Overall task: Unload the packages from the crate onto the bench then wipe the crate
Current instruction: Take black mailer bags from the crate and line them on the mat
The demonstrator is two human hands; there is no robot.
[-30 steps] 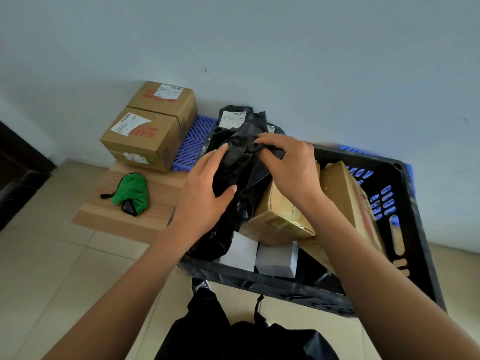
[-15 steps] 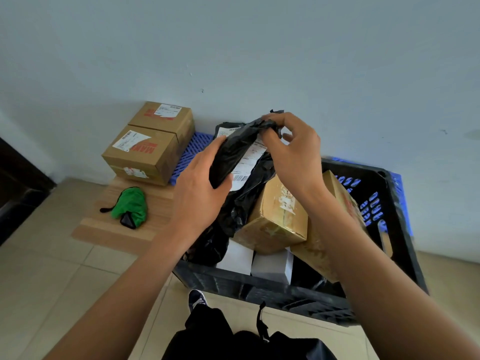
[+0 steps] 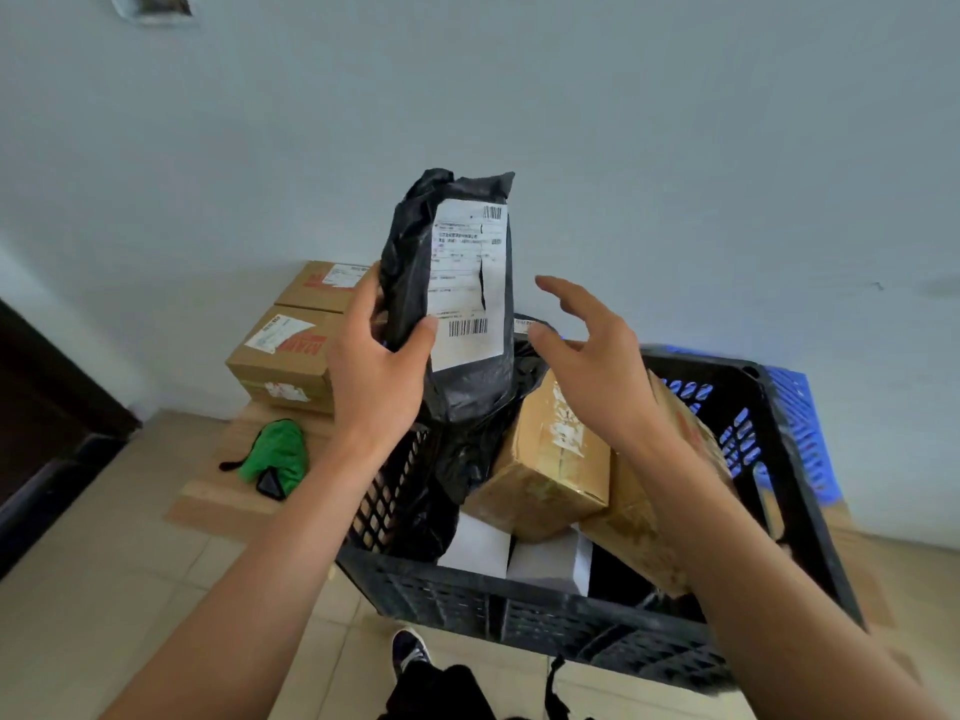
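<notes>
L hand (image 3: 376, 374): grips black poly parcel (image 3: 457, 298) by its lower left edge, thumb on front, fingers wrapped behind. Parcel upright, lifted above crate's far-left corner, white shipping label w/ barcodes facing cam.
R hand (image 3: 587, 356): spread, fingers apart & slightly bent, holds nothing; just right of parcel, not touching it, over the crate.
Crate (image 3: 519, 610): black plastic, slotted walls, landmark here. Sits on the low wooden bench (image 3: 208, 504), near side toward the person.
Inside crate, centre: brown carton (image 3: 550, 459), tilted, taped, torn label on top.
Inside crate, right: larger brown carton (image 3: 644, 537), leaning against right side, partly hidden by R forearm.
Inside crate, near wall: two white boxes (image 3: 545, 561) side by side, low down under the cartons.
Inside crate, left: more black poly bag (image 3: 457, 459), crumpled, below the lifted parcel.
Left of crate, at wall: two brown cartons (image 3: 280, 361) w/ labels, one behind the other on the bench.
Left of crate, nearer: green cloth (image 3: 275, 454) on bench, bunched, black strap on it.
Behind/right of crate: blue plastic crate (image 3: 800, 423), mostly hidden.
Below crate: dark shoe (image 3: 410, 652) on tile floor.
</notes>
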